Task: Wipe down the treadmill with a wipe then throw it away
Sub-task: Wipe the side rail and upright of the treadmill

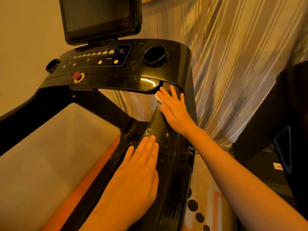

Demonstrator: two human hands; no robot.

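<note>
Nearest the camera, the left hand (138, 172) is laid flat on the glossy black side rail (158, 124) of the treadmill (116, 80), fingers straight and together, with nothing held. To its left the pale running belt (41, 155) is seen, edged by an orange strip (93, 177). Higher up, the console (103, 64) is fitted with a red stop button (77, 75), and a dark screen (98, 15) is mounted above it. A round cup holder (155, 55) is sunk into its right end. Wet smears and droplets are visible on the rail between the two hands. Further right and up the rail, just under the console's edge, the wipe (157, 97) is found. It is a small white piece, mostly covered, with only a corner showing beside the fingertips. It is pressed against the rail under the right hand (175, 112), whose fingers are spread and nearly straight. A striped curtain (233, 64) is hung behind, and a second dark machine (275, 122) stands at the far right.
</note>
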